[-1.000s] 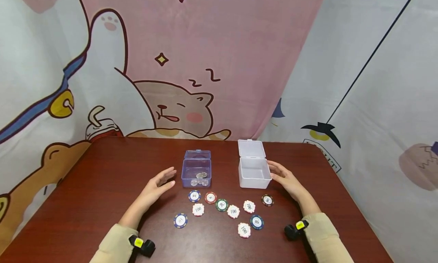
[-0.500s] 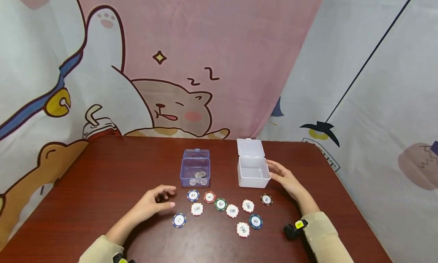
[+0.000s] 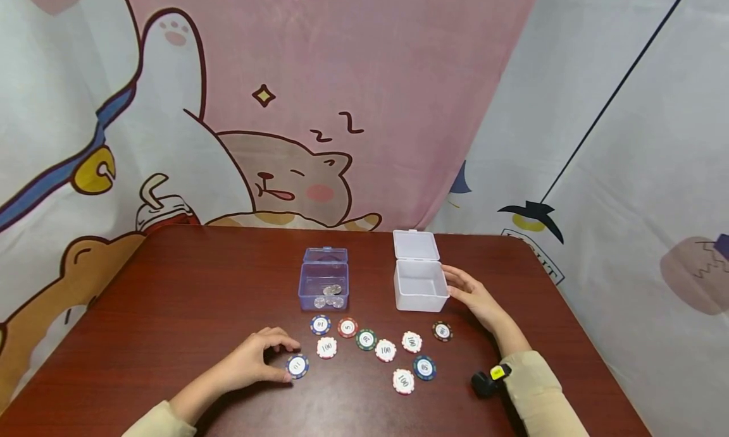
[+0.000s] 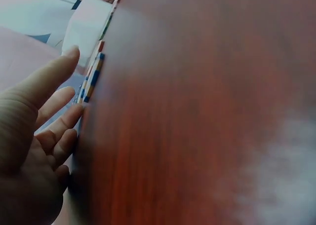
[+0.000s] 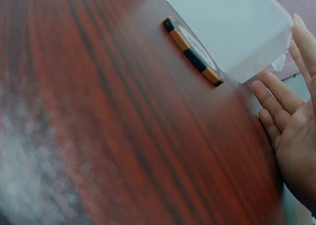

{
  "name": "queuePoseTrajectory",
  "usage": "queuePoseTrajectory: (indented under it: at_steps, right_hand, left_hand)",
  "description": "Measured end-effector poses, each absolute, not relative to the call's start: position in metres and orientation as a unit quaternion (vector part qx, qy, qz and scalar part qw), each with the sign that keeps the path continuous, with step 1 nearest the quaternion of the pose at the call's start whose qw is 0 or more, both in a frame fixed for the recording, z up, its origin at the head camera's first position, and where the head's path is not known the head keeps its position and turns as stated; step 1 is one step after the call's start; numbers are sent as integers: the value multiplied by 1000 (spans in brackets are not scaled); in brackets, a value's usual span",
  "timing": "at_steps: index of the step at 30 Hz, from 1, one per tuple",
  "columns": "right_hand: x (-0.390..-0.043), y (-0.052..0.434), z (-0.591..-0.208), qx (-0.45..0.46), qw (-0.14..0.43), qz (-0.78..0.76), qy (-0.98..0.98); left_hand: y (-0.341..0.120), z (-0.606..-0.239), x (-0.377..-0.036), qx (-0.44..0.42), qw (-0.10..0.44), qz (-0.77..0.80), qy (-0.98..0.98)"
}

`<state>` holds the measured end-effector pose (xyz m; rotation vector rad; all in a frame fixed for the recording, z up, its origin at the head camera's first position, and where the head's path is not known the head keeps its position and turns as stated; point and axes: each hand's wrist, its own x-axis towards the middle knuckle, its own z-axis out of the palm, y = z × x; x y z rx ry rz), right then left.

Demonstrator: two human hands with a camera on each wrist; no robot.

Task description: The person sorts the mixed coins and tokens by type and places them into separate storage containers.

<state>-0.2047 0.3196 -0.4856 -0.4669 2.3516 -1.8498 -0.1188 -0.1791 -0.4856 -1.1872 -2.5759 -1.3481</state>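
Note:
At the front left, my left hand [image 3: 250, 363] reaches around a blue-edged poker chip [image 3: 297, 366]. Its thumb tip is right at the chip's near edge and the fingertips are just past the far edge. In the left wrist view the thumb [image 4: 54, 77] stands well apart from the fingers, with a blue and yellow chip edge [image 4: 94, 78] just beyond them. My right hand [image 3: 475, 301] rests its extended fingers against the right side of an open white plastic box [image 3: 421, 302]. Nothing shows inside that box.
Left of the white box stands a clear blue box [image 3: 307, 301], lid raised, with several silver coins [image 3: 332, 290] inside. Several more chips lie in front of both boxes, including a red one [image 3: 347, 327], a green one [image 3: 366, 339] and a black one [image 3: 442, 331] near my right hand.
My left hand has come down from beside the blue box toward the front and lowered around the blue-edged chip. My right hand stays at the white box.

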Motion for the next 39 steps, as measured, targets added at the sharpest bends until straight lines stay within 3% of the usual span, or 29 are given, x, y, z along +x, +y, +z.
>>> queuePoseTrajectory:
  at_steps: [24, 39]
  right_hand:
    - [-205, 319, -488, -154, 54, -615, 771]
    - [-189, 304, -455, -139, 59, -599, 787]
  left_hand:
    - [-170, -484, -115, -350, -1, -369, -861]
    - [-170, -484, -116, -363, 15, -355, -862]
